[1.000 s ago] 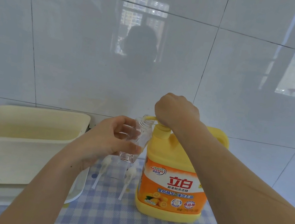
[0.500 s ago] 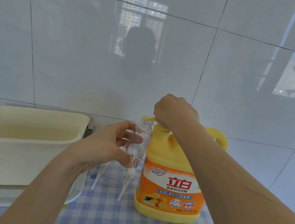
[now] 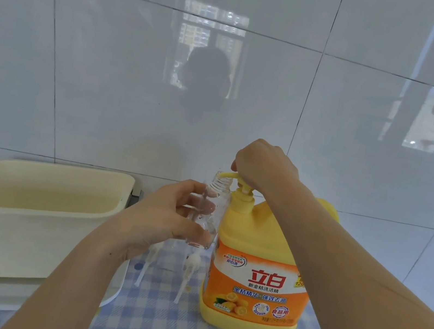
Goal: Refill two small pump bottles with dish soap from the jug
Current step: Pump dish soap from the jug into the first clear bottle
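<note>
Left hand gripped the small clear bottle round its lower body, thumb in front and fingers wrapped behind. The bottle was held off the surface, cap off, tilted slightly with its threaded neck leaning right. Its open mouth sat right under the spout tip of the pump head, touching or nearly so; could not tell which. The bottle looked mostly empty, with some clear liquid or droplets inside, too glassy to be sure.

Right hand was on top of the pump head, fingers curled down over it in a loose fist, forearm coming in from the right edge. The pump collar showed below the hand.

The yellow jug stood upright on the checked tablecloth, right of the surface's middle and toward the back edge by the tiled wall, orange label facing the camera. The bottle hung just left of the jug's shoulder, close against it. The hands were apart, left one lower and to the left, right one higher, with the bottle neck and spout between them.

Two white pump tops with dip tubes lay on the cloth below the left hand, one partly hidden by the wrist, the other just beside the jug's left side.

A cream basin sat on a white tray at the left edge of the surface.
</note>
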A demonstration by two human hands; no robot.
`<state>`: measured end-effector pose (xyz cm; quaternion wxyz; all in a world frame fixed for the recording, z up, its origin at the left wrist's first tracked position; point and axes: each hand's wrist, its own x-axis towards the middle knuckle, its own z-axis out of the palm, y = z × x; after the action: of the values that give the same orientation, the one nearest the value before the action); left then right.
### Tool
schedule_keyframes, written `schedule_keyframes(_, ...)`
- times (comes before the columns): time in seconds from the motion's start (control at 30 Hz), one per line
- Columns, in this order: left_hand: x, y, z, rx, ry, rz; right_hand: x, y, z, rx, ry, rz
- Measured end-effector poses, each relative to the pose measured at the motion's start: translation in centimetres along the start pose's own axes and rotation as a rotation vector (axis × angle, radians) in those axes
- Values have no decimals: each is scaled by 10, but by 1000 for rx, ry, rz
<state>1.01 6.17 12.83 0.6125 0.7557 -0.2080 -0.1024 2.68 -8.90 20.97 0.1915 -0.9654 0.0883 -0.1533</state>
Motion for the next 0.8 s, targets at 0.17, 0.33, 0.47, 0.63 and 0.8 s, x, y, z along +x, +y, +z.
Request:
schedule_keyframes(0.17,-2,5,0,-1,34,24,0,-3,-11,-75,74,-48)
schedule_keyframes(0.33,-2,5,0,33,103,31,2,-10,-19,-127,161,-135)
schedule_keyframes(0.47,-2,4,-1,49,133,47,4,-10,-16,-131,138,-126)
schedule_keyframes(0.63,0,3,-2,73,143,56,9,-4,-7,-82,77,-70)
schedule_keyframes(0.8,1,2,-1,79,145,60,17,1,0,-120,-4,-97)
